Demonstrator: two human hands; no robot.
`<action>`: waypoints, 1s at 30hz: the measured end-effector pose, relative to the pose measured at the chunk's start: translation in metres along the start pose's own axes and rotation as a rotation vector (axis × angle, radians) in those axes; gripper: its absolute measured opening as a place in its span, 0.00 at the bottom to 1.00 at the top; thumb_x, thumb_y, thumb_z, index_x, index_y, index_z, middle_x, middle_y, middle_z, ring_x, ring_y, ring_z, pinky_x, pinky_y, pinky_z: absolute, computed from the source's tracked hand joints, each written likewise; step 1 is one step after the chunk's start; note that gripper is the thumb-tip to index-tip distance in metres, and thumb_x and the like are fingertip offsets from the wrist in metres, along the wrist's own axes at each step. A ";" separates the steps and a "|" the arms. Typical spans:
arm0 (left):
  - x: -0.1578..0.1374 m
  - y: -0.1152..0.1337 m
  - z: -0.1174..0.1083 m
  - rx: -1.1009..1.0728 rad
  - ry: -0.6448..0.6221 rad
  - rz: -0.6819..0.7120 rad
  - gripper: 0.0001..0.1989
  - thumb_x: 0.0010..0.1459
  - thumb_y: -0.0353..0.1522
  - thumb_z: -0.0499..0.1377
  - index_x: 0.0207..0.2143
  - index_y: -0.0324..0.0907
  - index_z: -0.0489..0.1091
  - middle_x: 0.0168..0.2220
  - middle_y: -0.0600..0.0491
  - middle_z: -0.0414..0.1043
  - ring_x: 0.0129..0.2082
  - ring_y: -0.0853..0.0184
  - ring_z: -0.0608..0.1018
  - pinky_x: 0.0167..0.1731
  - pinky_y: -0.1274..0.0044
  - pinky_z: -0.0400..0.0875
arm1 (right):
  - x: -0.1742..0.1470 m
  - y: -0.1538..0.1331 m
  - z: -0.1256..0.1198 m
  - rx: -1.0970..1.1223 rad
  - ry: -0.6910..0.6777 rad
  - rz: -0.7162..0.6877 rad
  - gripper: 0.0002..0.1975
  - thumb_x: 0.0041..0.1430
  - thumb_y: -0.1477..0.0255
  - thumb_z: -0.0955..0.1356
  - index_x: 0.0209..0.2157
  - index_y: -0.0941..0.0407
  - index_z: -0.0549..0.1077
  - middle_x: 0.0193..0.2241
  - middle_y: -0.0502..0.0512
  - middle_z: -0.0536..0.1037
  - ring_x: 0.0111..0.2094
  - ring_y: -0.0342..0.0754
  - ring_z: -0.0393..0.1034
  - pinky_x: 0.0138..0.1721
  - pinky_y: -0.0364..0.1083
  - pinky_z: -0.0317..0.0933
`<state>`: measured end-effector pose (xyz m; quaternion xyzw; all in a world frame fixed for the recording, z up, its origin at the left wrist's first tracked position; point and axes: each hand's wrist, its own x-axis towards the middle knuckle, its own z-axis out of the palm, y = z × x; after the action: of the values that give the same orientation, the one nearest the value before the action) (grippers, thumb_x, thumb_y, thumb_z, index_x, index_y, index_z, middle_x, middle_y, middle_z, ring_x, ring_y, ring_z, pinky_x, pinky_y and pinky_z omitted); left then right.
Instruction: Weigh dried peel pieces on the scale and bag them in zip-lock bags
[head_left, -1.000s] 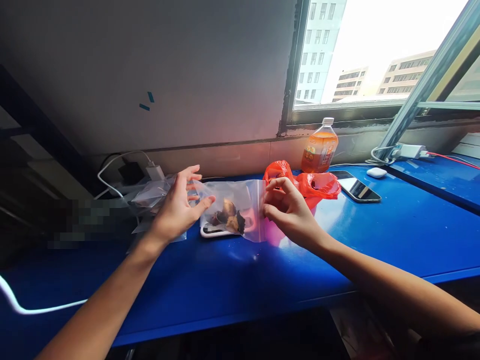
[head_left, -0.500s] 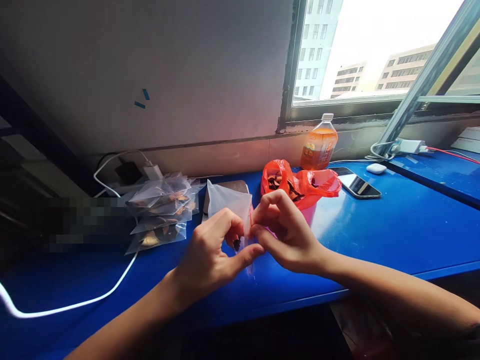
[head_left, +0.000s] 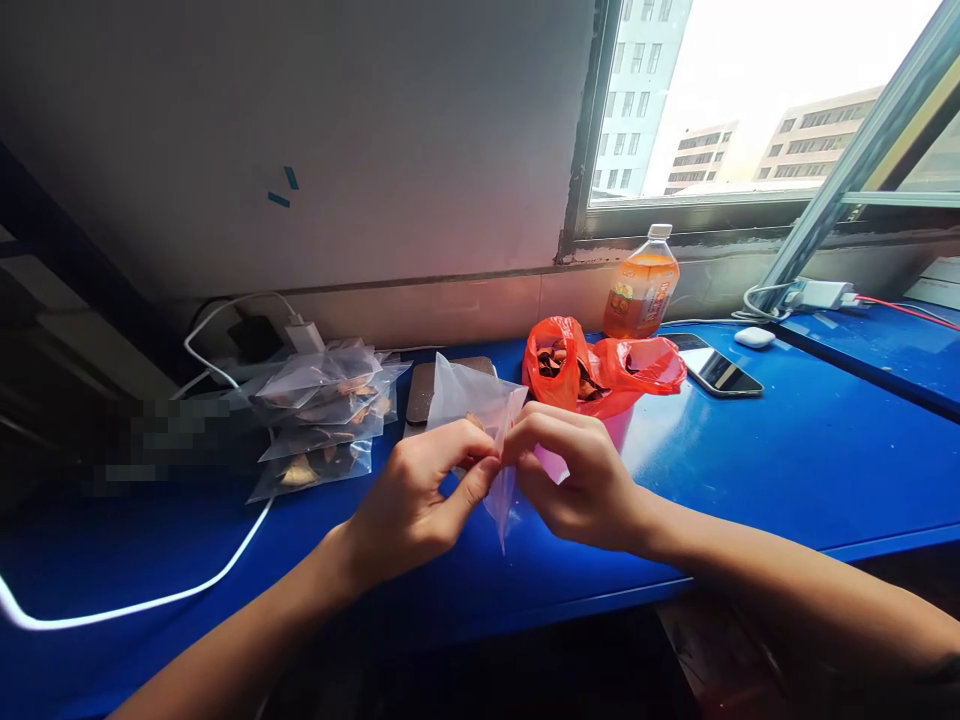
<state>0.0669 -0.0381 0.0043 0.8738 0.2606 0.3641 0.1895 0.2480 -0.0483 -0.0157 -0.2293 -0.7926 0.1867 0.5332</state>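
Note:
A translucent plastic bag is held between my two hands over the blue table, with something brownish faintly visible inside it. My left hand pinches the bag's edge between thumb and fingers. Touching the same edge from the other side, my right hand has its fingers closed on the plastic. Just behind my right hand stands a red plastic bag, its top open on dark brown dried pieces. To the left lies a stack of filled clear bags with brown and pale pieces inside.
A flat brown-topped device lies partly behind the held bag. An orange drink bottle, a phone and a white earphone case stand or lie at the back right. A white cable runs along the left of the blue table.
My left thumb and fingers have closed together on the bag's edge. My right fingers have lowered onto it. The bag has tilted slightly right, and the dark piece by my left fingers is out of sight.

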 end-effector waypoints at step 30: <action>-0.001 -0.007 -0.011 0.038 -0.066 -0.052 0.10 0.63 0.29 0.52 0.30 0.39 0.70 0.27 0.56 0.71 0.27 0.73 0.73 0.29 0.81 0.67 | -0.004 0.003 0.009 -0.123 0.026 -0.003 0.11 0.54 0.83 0.64 0.37 0.55 0.61 0.28 0.48 0.70 0.27 0.39 0.65 0.29 0.40 0.62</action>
<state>0.0563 -0.0318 0.0077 0.8818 0.2836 0.3249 0.1909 0.2420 -0.0485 -0.0238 -0.2627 -0.7958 0.1339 0.5289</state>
